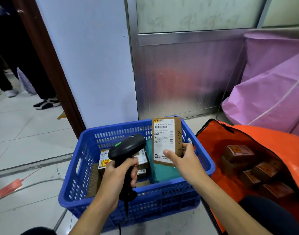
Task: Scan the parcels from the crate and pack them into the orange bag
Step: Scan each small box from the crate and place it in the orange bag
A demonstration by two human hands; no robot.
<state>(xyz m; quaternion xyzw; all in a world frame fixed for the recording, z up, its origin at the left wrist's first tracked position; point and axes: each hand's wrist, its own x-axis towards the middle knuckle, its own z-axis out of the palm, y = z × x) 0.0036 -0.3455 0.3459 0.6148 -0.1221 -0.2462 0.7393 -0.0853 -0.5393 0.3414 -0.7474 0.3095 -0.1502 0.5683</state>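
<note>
My left hand (117, 175) grips the handle of a black barcode scanner (126, 148) over the blue plastic crate (140, 199); a green light shows on the scanner's head. My right hand (182, 158) pinches the lower end of a brown cardboard parcel (165, 138), held upright above the crate with its white label facing me. Inside the crate lie a teal soft parcel (162, 172) and labelled cardboard boxes (104, 160). The open orange bag (272, 138) lies to the right with several small brown boxes (252, 165) inside.
Purple sacks (270, 92) are piled at the back right against a metal panel (184, 73). A grey cable (28, 185) and a red tag (10, 186) lie on the tiled floor at left. Someone's legs and shoes (47, 103) stand in the doorway at far left.
</note>
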